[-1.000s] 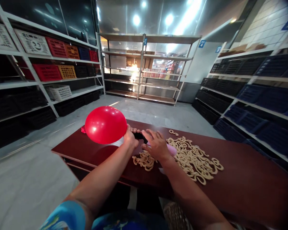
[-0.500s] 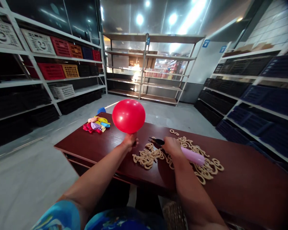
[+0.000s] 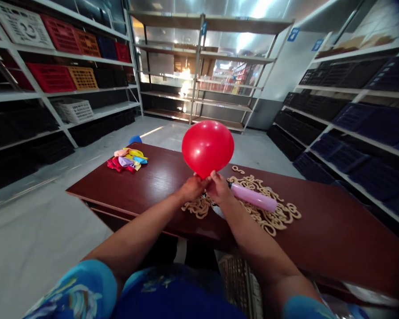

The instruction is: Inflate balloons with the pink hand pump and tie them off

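An inflated red balloon (image 3: 208,147) stands upright above the table, its neck low between my two hands. My left hand (image 3: 193,188) is closed on the neck from the left. From the right, my right hand (image 3: 217,187) pinches the same neck, thumb raised against the balloon's underside. The knot area is hidden by my fingers. Just right of my right hand lies a balloon pump (image 3: 254,197) with a pink barrel and a dark end, resting on several tan, curly rope-like pieces (image 3: 289,215).
A pile of limp coloured balloons (image 3: 128,159) lies at the left of the dark red table (image 3: 96,184). Shelving with crates stands left and right, including a red crate (image 3: 51,77). A metal rack (image 3: 199,66) stands at the back. Something blue (image 3: 135,139) shows behind the table.
My right hand has let go of the pump and come to the balloon's neck. The balloon and my left hand have moved right. The camera view has tilted down.
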The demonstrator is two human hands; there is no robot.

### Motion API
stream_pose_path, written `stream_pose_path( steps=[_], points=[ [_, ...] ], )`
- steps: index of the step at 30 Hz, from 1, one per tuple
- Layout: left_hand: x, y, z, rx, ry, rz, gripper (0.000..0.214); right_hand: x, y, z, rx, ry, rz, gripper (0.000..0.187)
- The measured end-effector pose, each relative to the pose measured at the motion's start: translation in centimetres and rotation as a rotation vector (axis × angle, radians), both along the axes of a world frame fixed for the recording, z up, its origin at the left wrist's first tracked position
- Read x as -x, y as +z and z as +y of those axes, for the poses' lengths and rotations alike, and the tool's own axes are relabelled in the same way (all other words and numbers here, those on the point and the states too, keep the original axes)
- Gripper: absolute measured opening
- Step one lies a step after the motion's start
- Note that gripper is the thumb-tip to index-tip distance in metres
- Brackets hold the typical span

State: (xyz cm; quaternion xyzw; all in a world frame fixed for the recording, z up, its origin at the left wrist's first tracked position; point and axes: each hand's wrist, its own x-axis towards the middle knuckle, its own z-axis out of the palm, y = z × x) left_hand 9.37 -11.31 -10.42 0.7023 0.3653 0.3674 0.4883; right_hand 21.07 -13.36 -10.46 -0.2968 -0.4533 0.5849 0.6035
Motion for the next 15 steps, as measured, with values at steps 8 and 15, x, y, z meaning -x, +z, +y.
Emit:
stream_pose_path(
  steps=[8, 15],
  points=[
    [0.9, 0.0, -1.0, 0.209, -0.062, -0.541, 0.040, 0.9, -0.6, 0.0, -0.013, -0.038, -0.186, 0.052],
    [3.6, 1.1, 0.5, 0.564, 0.233, -0.981, 0.035, -3.7, -0.3, 0.2, -0.215, -0.015, -1.205, 0.024]
  ],
)
